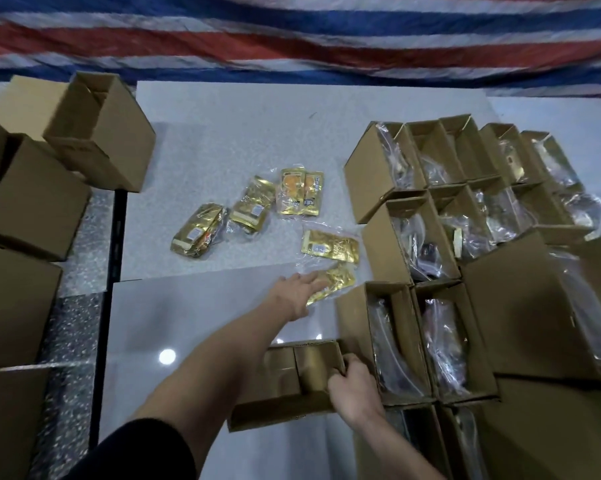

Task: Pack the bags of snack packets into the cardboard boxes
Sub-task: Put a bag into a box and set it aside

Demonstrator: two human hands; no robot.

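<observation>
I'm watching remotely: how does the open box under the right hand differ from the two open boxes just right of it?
The box held by the right hand, the near box, shows only bare cardboard inside; the two neighbouring boxes each hold a clear plastic bag. The near box sits apart on the white table with a hand on its rim; the neighbouring boxes stand packed side by side, untouched. All are brown cardboard, tops open.

Two bare forearms in view, no gloves, no watch, no rings or wristbands visible. Left arm (202,368) has a dark, near-black sleeve (136,455) ending around the elbow, soft fabric, no print or logo seen. Left hand (297,294) and right hand (356,388) uncovered. Right arm shows no sleeve within frame.
</observation>
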